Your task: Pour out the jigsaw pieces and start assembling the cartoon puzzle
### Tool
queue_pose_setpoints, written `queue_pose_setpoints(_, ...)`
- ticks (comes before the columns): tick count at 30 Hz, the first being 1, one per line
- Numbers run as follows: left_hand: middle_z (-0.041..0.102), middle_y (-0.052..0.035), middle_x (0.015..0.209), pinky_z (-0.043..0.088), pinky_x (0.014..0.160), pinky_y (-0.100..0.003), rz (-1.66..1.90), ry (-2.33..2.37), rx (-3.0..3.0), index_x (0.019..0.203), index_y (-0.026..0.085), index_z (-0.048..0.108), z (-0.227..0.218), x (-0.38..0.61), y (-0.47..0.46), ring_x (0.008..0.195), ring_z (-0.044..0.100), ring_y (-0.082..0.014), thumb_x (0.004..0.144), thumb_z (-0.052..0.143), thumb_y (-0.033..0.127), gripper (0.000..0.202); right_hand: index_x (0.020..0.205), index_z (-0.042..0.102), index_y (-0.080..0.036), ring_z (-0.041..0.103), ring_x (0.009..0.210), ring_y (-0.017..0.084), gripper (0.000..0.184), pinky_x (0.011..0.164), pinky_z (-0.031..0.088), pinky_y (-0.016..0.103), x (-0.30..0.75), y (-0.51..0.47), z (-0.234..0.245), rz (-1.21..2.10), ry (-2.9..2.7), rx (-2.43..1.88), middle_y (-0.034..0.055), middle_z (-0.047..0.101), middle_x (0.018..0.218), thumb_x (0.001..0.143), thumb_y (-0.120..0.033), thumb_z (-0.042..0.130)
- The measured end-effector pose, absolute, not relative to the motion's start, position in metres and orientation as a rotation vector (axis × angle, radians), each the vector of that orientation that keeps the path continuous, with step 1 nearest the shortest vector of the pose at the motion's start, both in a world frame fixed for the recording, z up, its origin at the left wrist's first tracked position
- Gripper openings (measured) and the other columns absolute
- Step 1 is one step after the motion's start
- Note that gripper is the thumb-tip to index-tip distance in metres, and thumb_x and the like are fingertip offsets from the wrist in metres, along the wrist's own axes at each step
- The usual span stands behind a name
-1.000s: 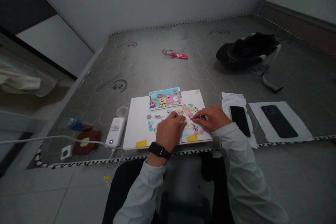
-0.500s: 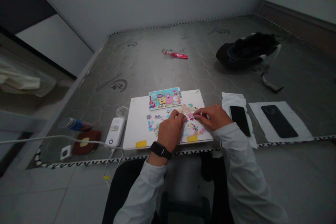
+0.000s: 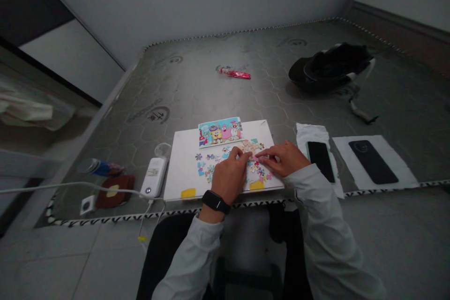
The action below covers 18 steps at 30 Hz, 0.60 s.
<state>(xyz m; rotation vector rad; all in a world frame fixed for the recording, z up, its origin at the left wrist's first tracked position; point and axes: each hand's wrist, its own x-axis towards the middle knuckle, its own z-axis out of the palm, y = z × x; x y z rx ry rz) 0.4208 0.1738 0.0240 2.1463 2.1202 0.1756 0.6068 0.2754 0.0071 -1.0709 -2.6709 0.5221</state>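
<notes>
Small colourful jigsaw puzzle pieces (image 3: pixel 211 156) lie scattered over a white board (image 3: pixel 183 164). Above them on the board rests a picture card (image 3: pixel 221 132) with cartoon figures. My left hand (image 3: pixel 232 168), with a black band on its wrist, is over the pieces with thumb and finger pinched together. From the right my right hand (image 3: pixel 283 158) reaches in, its fingertips also pinched over a pink puzzle piece. The two sets of fingertips nearly meet. What the left fingers hold, if anything, is too small to make out.
Right of the board lie a phone (image 3: pixel 321 161) and a dark phone-shaped object (image 3: pixel 373 161), each on white tissue. Left are a white power bank (image 3: pixel 154 177) with cables, a brown pouch (image 3: pixel 115 191) and a bottle (image 3: pixel 101 167). Farther back are a red packet (image 3: pixel 235 74) and a dark helmet (image 3: pixel 330 69).
My right hand has moved slightly left, bringing its fingertips closer to those of my left hand. The left hand has barely shifted.
</notes>
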Motion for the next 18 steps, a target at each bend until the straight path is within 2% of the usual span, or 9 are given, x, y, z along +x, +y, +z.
queue_pose_setpoints(3, 0.057, -0.0047, 0.124, 0.05, 0.058, -0.029, 0.124, 2.095, 2.164, 0.138, 0.035, 0.055, 0.0245, 0.4215, 0.1739, 0.068, 0.062, -0.0131, 0.101, 0.042, 0.023, 0.041, 0.099, 0.081, -0.031, 0.067, 0.077, 0.02, 0.02, 0.077, 0.038, 0.038, 0.6068, 0.2746, 0.0084, 0.534, -2.692, -1.052, 0.0029, 0.077, 0.082, 0.091, -0.041, 0.065)
queue_pose_setpoints(10, 0.055, -0.005, 0.126, 0.05, 0.058, -0.029, 0.084, 2.098, 2.176, 0.14, 0.036, 0.053, 0.0231, 0.4221, 0.1741, 0.066, 0.061, -0.0123, 0.097, 0.046, 0.018, 0.047, 0.11, 0.078, -0.029, 0.065, 0.076, 0.02, 0.023, 0.074, 0.038, 0.038, 0.6052, 0.2762, 0.0087, 0.438, -2.653, -1.125, 0.0052, 0.077, 0.085, 0.094, -0.032, 0.061)
queue_pose_setpoints(14, 0.056, -0.0057, 0.123, 0.049, 0.058, -0.028, 0.111, 2.138, 2.147, 0.139, 0.035, 0.054, 0.0199, 0.4214, 0.1746, 0.066, 0.06, -0.0121, 0.101, 0.041, 0.025, 0.042, 0.115, 0.076, -0.028, 0.066, 0.081, 0.022, 0.027, 0.076, 0.038, 0.039, 0.6033, 0.2756, 0.0074, 0.413, -2.667, -1.16, 0.0068, 0.078, 0.092, 0.095, -0.033, 0.059)
queue_pose_setpoints(18, 0.057, -0.0059, 0.123, 0.048, 0.056, -0.028, 0.154, 2.175, 2.111, 0.136, 0.033, 0.056, 0.0202, 0.4213, 0.1759, 0.066, 0.06, -0.0125, 0.104, 0.037, 0.032, 0.037, 0.113, 0.076, -0.027, 0.067, 0.084, 0.023, 0.026, 0.078, 0.039, 0.04, 0.6017, 0.2751, 0.0073, 0.395, -2.656, -1.166, 0.0072, 0.078, 0.093, 0.096, -0.033, 0.057)
